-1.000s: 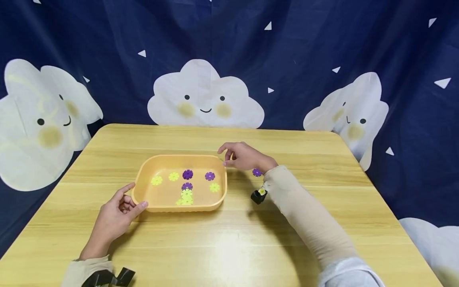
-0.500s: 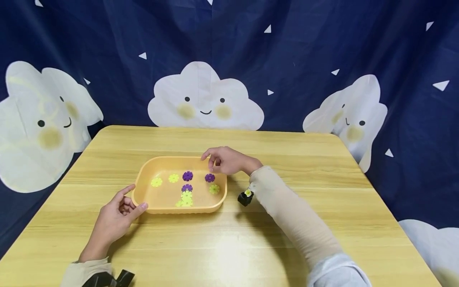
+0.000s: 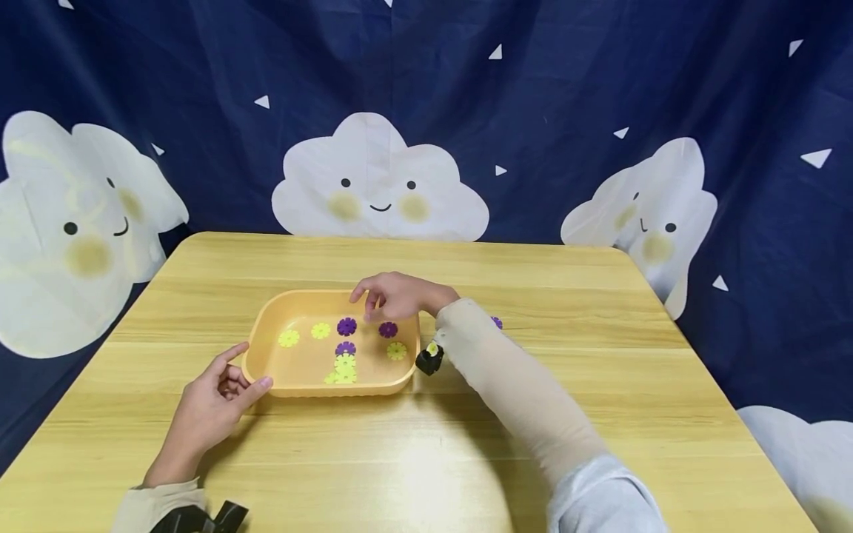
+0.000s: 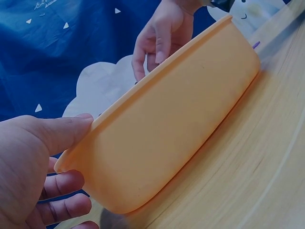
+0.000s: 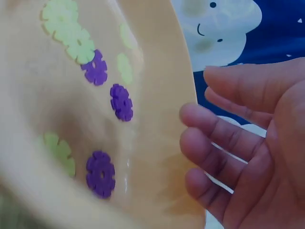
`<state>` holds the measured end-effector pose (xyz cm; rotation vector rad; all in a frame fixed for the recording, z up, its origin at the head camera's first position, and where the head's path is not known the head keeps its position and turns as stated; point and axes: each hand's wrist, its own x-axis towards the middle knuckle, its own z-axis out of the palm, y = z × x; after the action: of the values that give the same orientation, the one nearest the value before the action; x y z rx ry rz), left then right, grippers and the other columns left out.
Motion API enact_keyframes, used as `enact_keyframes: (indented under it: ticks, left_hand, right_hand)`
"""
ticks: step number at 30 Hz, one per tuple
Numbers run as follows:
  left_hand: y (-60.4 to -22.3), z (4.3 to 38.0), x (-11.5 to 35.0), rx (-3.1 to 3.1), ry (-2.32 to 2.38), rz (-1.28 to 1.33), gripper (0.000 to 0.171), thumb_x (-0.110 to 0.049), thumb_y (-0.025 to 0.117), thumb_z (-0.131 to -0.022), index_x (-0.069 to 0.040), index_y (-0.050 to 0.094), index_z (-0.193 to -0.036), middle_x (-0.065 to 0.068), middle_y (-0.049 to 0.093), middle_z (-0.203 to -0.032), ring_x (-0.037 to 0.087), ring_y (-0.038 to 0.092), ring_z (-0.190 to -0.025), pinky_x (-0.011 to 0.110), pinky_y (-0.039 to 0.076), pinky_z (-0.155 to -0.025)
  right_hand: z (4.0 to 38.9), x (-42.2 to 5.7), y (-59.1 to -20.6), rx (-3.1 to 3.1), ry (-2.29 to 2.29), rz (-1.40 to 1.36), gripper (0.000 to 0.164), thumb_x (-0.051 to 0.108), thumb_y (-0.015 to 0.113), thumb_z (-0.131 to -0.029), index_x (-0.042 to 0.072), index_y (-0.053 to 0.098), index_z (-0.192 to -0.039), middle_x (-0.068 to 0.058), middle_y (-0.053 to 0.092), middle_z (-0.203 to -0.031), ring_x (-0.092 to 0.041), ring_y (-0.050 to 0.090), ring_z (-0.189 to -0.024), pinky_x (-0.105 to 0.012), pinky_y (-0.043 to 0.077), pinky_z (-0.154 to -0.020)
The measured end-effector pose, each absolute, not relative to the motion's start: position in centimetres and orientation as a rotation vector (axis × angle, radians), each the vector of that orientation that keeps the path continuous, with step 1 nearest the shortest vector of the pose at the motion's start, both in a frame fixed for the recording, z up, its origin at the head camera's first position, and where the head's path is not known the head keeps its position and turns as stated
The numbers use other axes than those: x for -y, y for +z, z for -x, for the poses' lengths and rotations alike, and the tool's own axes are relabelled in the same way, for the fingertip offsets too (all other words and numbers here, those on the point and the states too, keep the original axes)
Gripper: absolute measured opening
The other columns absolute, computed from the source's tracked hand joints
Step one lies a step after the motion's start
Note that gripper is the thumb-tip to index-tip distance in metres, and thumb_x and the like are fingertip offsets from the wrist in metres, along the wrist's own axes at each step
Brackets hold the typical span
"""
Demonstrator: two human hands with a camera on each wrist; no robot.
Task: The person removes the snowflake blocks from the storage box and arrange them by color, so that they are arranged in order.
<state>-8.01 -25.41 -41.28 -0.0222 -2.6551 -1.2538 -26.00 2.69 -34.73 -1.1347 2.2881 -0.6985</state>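
I pinch the tray (image 4: pixel 171 112) firmly with my left fingers (image 4: pixel 66 183) — best kept steady — while my right fingers (image 5: pixel 224 126), loosely parted and holding nothing, should lower gently toward the purple discs (image 3: pixel 346 326) beneath them.

- Orange oblong tray (image 3: pixel 320 390): smooth plastic, faint sheen.
- Purple notched round discs (image 3: pixel 388 330) and yellow notched round discs (image 3: pixel 396 351): matt-looking plastic.
- Pale wood-grained desk (image 3: pixel 600 355): smooth, glossy where light reflects.
- Dark-blue cloud-printed backdrop (image 3: pixel 553 96): creased cloth.
- Beige sleeve (image 3: pixel 520 392): matt fabric.
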Motion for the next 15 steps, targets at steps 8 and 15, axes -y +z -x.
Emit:
enact_keyframes:
  ticks: [8, 15]
  left_hand:
    - [-41.4, 8.0, 25.4, 2.645, -1.267, 0.027, 0.069, -0.022, 0.076, -0.086, 0.005, 0.043, -0.140, 0.005, 0.057, -0.084, 0.006, 0.052, -0.067, 0.017, 0.042, -0.059]
    - [-41.4, 8.0, 25.5, 2.656, -1.271, 0.018, 0.069, -0.023, 0.075, -0.087, 0.004, 0.042, -0.141, 0.004, 0.057, -0.084, 0.006, 0.051, -0.067, 0.018, 0.042, -0.059]
  right_hand:
    - [26.4, -1.3, -35.2, -2.225, -0.639, 1.032, 0.040, 0.012, 0.066, -0.093, 0.010, 0.057, -0.132, 0.002, 0.063, -0.105, -0.009, 0.057, -0.100, -0.024, 0.044, -0.088]
    - [26.5, -0.4, -35.5, -2.163, -0.604, 1.014, 0.039, 0.005, 0.068, -0.091, 0.010, 0.060, -0.128, -0.005, 0.065, -0.104, -0.012, 0.058, -0.094, -0.024, 0.044, -0.084]
